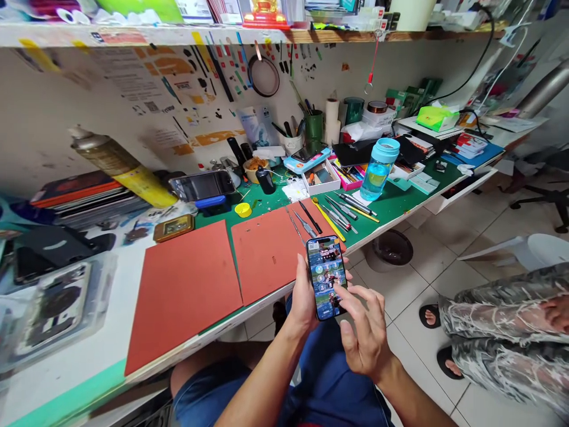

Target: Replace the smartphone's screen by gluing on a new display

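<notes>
My left hand (303, 299) is closed around a smartphone (326, 276), its fingertips showing at the far edge. The phone's lit screen shows a number keypad over a picture. Over its lower right part, my right hand (367, 329) is open, fingers apart, with one fingertip at the keypad; whether it touches the glass I cannot tell. Beyond the phone lie tweezers (304, 224), a black pen-like tool (310, 217) and a yellow-handled tool (328, 219). Two reddish-brown mats, a left one (186, 290) and a right one (267, 255), cover the bench in front of me.
A blue water bottle (380, 171) stands at the right near the bench edge. Another phone (202, 185) leans on a blue stand, beside a spray can (122, 166). A bin (389, 248) is on the floor. Another person's legs (502, 350) are at the right.
</notes>
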`<state>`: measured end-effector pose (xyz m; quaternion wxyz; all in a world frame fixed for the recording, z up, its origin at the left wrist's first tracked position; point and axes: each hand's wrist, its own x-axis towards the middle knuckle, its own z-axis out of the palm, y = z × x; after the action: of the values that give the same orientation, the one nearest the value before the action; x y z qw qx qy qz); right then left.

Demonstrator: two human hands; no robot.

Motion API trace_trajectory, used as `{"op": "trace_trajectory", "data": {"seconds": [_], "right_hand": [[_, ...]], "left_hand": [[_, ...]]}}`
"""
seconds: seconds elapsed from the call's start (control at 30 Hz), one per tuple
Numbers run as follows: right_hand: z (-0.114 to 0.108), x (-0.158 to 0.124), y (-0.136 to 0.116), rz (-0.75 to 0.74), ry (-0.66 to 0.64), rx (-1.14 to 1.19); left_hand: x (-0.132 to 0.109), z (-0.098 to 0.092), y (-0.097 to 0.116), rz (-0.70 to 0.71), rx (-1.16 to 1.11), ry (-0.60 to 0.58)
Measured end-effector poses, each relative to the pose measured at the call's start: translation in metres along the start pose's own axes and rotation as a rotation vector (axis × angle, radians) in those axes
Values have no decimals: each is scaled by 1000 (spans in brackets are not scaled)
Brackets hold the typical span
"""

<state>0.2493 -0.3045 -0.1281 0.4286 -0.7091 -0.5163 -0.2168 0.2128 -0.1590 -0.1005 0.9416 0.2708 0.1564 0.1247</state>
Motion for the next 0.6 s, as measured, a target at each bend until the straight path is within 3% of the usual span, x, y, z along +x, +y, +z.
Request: {"op": "trace_trajectory", "data": {"seconds": [0.43, 0.6], "right_hand": [[3, 9, -10, -90, -27, 4], [-3, -1, -10, -60, 12, -2]], "left_hand": [[-1, -3, 0, -54, -11, 8], [-1, -3, 1, -6, 13, 7]]}}
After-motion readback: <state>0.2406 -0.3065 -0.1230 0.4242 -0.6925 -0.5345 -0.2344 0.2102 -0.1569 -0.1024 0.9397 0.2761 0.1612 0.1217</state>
